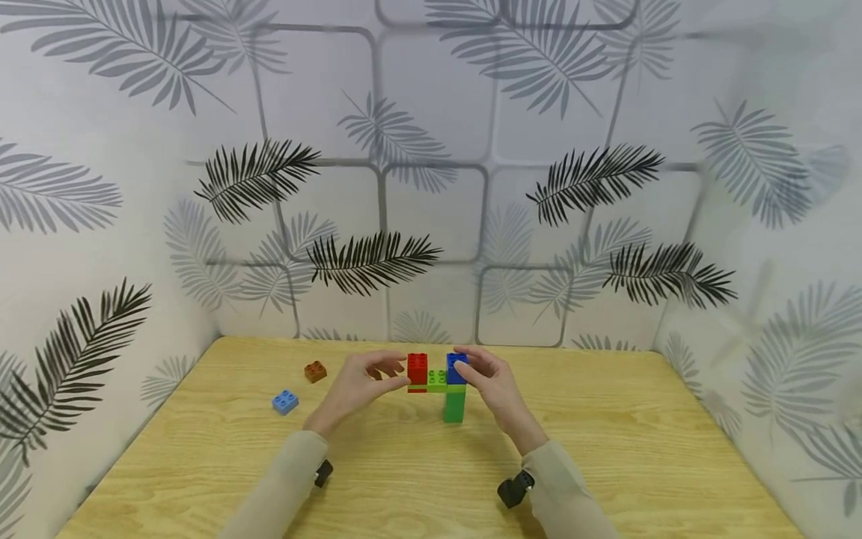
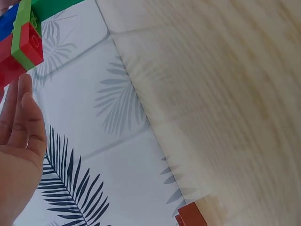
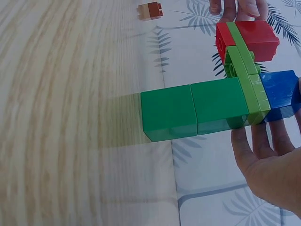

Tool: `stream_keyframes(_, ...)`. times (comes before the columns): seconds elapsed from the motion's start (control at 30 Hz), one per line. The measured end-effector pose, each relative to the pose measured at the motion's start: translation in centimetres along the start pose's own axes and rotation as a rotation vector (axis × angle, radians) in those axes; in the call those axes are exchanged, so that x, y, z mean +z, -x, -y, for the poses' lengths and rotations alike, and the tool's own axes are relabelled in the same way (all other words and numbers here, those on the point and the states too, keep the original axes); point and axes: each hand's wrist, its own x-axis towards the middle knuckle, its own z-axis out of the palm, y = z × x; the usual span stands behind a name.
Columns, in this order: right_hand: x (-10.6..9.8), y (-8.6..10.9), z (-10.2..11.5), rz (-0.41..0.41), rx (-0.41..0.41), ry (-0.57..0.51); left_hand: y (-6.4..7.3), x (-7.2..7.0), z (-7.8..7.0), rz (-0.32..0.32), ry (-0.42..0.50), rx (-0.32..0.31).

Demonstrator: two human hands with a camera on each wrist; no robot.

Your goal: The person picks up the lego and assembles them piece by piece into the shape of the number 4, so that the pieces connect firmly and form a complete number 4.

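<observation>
A toy-brick build stands on the table. Its column is two stacked green bricks (image 3: 193, 110), and a light green beam (image 1: 437, 379) reaches left from the top. A blue brick (image 1: 456, 368) sits on the beam above the column. On the overhanging left end is a red brick (image 1: 417, 368), with a thinner red piece (image 3: 225, 37) underneath. My right hand (image 1: 494, 382) grips the blue brick, thumb in front and fingers behind. Beside the red brick, my left hand (image 1: 360, 383) has its fingers loosely bent; the thumb tip is close to the brick, contact unclear.
A light blue brick (image 1: 285, 402) and an orange-brown brick (image 1: 315, 371) lie to the left on the wooden table (image 1: 606, 442). Behind the table rises a wall covering (image 1: 438, 209) with a leaf pattern.
</observation>
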Motion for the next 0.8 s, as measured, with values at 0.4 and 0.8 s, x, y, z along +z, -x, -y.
stream_keyframes(0.4, 0.3, 0.2, 0.1, -0.014, -0.017, -0.023, -0.4, -2.7, 1.5, 0.007, 0.045, -0.056)
stream_keyframes(0.8, 0.2, -0.1, -0.2, 0.015, -0.028, 0.007, -0.7, -5.7, 3.8, -0.04, 0.193, -0.14)
